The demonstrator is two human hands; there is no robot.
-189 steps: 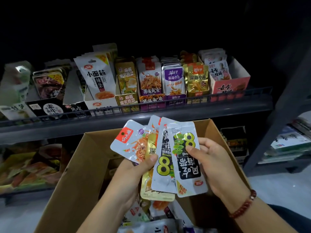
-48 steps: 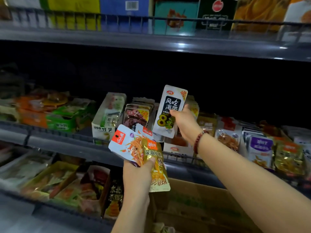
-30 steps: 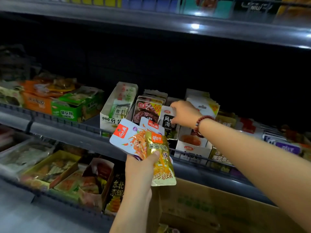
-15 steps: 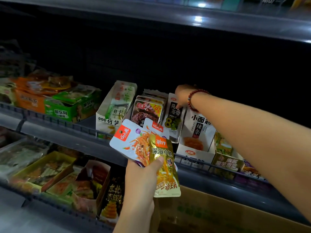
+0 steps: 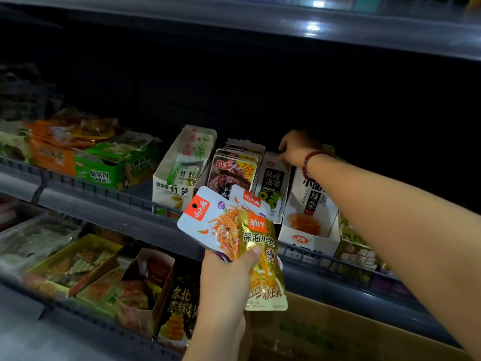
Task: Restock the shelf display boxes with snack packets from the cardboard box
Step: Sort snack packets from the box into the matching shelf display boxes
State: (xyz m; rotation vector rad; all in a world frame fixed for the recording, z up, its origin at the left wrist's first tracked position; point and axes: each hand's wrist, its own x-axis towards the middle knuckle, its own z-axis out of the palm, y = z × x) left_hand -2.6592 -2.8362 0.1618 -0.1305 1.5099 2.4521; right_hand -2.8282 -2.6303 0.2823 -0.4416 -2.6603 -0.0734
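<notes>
Left hand (image 5: 221, 280) grip — thumb clamped over a fan of snack packets (image 5: 234, 230), gold one foremost, held before the shelf rail (image 5: 104, 204). Right hand (image 5: 295, 147) — fingertips curled on the top edge of the kelp packet (image 5: 273, 183) standing in its display box; cardboard box (image 5: 338, 334) below.

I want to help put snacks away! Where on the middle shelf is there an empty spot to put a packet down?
One bare strip of shelf shows between the green box and the white bamboo-shoot box. Rightwards it is crowded: the meat packets, seaweed packets and white latiao box stand side by side, with the right hand reaching behind them.
</notes>
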